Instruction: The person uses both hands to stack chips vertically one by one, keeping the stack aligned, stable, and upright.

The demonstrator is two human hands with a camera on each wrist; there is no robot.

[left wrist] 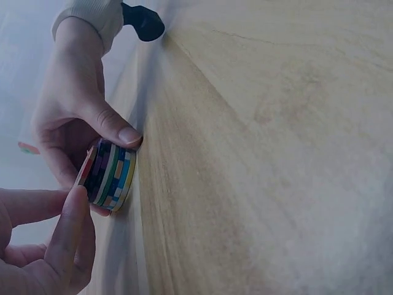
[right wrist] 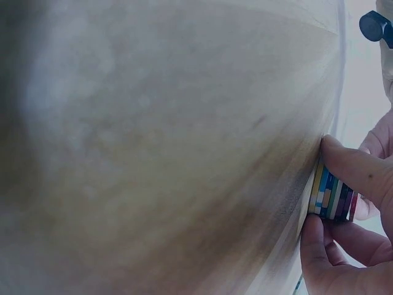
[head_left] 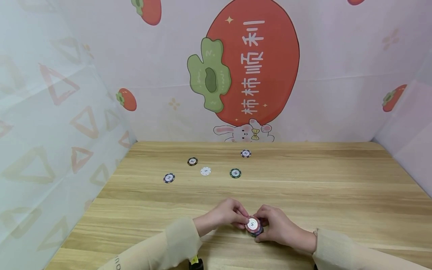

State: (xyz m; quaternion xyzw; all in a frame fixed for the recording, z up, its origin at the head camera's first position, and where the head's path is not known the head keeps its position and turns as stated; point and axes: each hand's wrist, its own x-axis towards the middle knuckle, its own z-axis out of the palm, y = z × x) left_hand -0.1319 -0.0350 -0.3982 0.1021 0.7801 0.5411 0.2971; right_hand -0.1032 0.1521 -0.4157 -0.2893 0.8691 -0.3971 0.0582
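Near the table's front edge, my left hand (head_left: 229, 214) pinches a red poker chip (head_left: 252, 224) between thumb and fingers. The chip, marked 5, lies at the top of a short stack of poker chips (left wrist: 115, 178). In the left wrist view the stack shows yellow, blue, green, white and purple edges, standing on the wood, with the red chip slightly tilted on it. My right hand (head_left: 280, 227) grips the stack, thumb on the near side and fingers on the far side. In the right wrist view its thumb and fingertips reach down to the tabletop.
Several loose chips lie flat farther back on the wooden table (head_left: 320, 187): a green one (head_left: 235, 173), a white one (head_left: 206, 171), a black one (head_left: 192, 161), and dark blue ones at the left (head_left: 169, 177) and rear (head_left: 246, 153). A printed cloth (head_left: 162, 67) rises behind the table.
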